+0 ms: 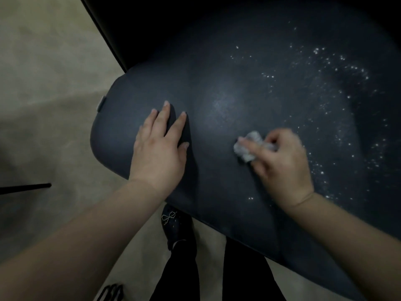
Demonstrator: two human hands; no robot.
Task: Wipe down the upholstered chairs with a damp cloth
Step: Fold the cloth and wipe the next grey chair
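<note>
Right grip [280, 161] clutching balled cloth [249, 146] on chair seat [217, 101]; left grip [160, 144] flat, released.

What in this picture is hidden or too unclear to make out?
Head view only:
- Cloth: crumpled and partly covered by the right hand; dampness unreadable.
- White specks on the chair seat: too small to identify.
- Chair back: dark, cut off by the top edge.
- Right hand: motion-blurred.
- Floor object: cropped at the bottom edge.

Crumpled pale cloth [251, 146] on speckled dark seat [238, 94]
</note>
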